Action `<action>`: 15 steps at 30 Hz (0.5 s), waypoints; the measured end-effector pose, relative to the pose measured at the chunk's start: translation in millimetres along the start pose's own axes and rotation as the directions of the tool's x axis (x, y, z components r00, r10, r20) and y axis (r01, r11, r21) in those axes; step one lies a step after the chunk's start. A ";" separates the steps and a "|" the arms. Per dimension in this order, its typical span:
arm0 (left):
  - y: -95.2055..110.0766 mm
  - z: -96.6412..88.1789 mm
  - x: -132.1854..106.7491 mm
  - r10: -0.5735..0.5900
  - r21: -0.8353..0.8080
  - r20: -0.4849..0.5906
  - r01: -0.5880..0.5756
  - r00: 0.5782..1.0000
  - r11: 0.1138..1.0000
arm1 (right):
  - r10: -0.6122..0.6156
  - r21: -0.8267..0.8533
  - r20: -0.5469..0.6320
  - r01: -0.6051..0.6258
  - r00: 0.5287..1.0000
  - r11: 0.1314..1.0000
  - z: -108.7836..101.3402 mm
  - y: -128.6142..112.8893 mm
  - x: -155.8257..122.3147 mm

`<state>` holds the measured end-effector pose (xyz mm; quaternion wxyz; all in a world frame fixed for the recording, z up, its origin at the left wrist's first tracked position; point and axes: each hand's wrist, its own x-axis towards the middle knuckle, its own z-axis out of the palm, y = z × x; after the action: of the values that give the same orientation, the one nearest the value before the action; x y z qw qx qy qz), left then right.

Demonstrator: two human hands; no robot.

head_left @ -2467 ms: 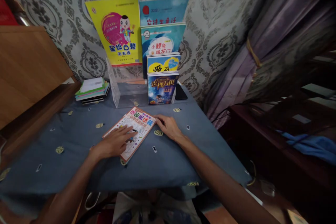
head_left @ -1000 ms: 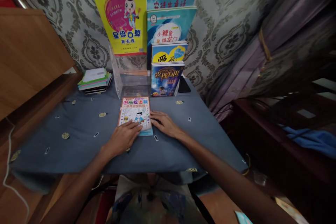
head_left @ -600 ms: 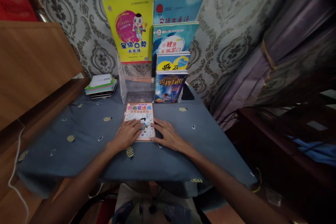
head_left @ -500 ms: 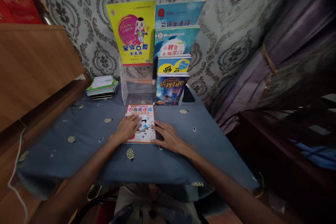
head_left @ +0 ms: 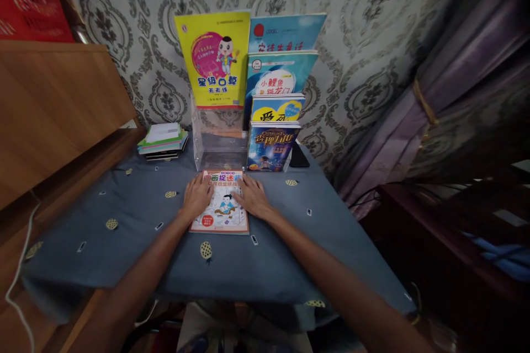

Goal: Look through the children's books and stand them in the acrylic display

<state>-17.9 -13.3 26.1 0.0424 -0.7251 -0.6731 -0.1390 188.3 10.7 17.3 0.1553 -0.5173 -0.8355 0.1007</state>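
Note:
A thin paperback book [head_left: 226,220] with a white cover, an orange border and a cartoon figure in blue lies face up on the cloth. My left hand [head_left: 199,196] grips its upper left side, fingers along the edge and partly over the cover. At the upper right side my right hand [head_left: 252,196] holds the opposite edge, with the thumb reaching onto the cover. Just behind the book stands a clear acrylic book rack [head_left: 219,160]. In it are a yellow workbook [head_left: 213,60] on the left and several books, a dark blue one [head_left: 271,149] in front, on the right.
A small stack of books [head_left: 163,140] lies at the table's back left. Behind the rack's right side rests a black flat object [head_left: 298,155]. The blue-grey tablecloth [head_left: 290,259] hangs over the front edge. A wooden panel [head_left: 58,116] stands left, a purple curtain [head_left: 393,132] right.
Both hands have slid up along the book toward its top corners. My left hand has drawn back off the cover to the left edge, so more of the cover shows.

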 end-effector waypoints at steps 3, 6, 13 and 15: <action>-0.8 -0.6 0.9 -0.031 -0.032 -0.002 0.031 1.000 0.999 | 0.054 -0.028 -0.033 -0.055 0.998 0.998 6.0 -6.8 4.5; -8.2 1.0 6.8 -0.055 -0.195 -0.015 0.052 0.998 0.980 | 0.074 -0.028 -0.039 -0.075 0.996 0.997 11.4 -9.8 2.1; -26.9 11.1 21.4 -0.323 -0.926 0.201 0.287 0.925 0.244 | 0.069 -0.034 -0.085 -0.072 0.994 0.997 18.7 -7.8 -6.8; -26.3 13.1 19.8 -0.271 -0.939 0.331 0.343 0.904 -0.001 | 0.078 -0.030 -0.076 -0.080 0.994 0.996 18.4 -6.6 -7.8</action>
<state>-40.8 11.4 15.4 -0.5065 -0.3979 -0.5406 -0.5413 179.3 0.7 1.2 0.1740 -0.5558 -0.8096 0.0737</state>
